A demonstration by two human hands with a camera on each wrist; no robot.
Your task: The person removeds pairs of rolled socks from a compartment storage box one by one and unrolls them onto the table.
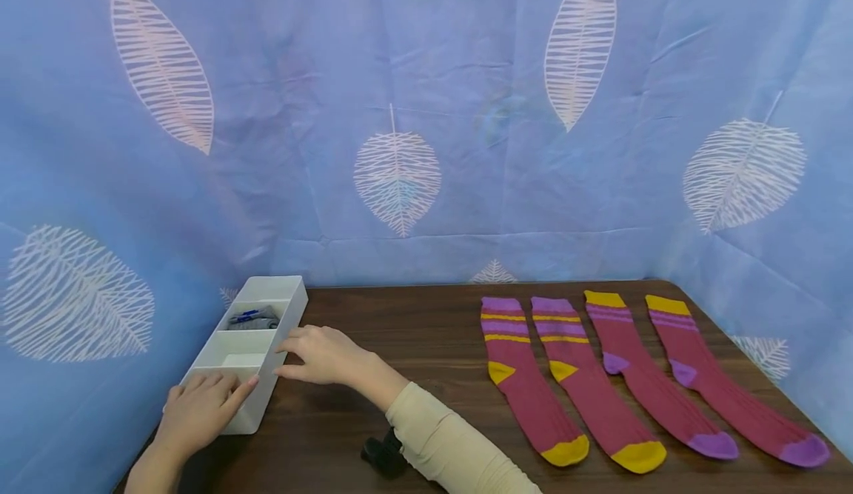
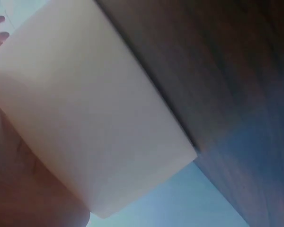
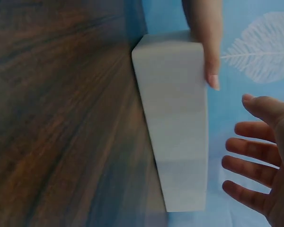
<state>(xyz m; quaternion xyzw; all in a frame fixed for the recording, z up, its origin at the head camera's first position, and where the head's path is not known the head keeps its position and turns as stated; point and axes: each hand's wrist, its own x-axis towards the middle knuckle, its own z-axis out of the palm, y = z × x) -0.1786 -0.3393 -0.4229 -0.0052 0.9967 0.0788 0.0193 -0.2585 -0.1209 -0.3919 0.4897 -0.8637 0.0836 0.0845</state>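
A long white divided box [image 1: 258, 405] stands at the left of the brown table. My left hand [image 1: 200, 412] lies over its near end, fingers across the top and thumb at the right rim. That thumb also shows over the box edge in the right wrist view. Beside the box's right wall is my right hand [image 1: 323, 355], its fingers spread and loosely bent, holding nothing. A folded grey cloth bundle [image 1: 256, 322] with blue on top lies in a far compartment. The compartment nearer than it shows a bare white floor. The left hand partly covers the nearest one.
On the right of the wooden table [image 1: 400, 316] several maroon socks lie flat in a row, among them a yellow-toed sock [image 1: 533, 405] and a purple-toed sock [image 1: 720, 375]. A blue curtain [image 1: 466, 183] with white leaf prints hangs behind and at both sides.
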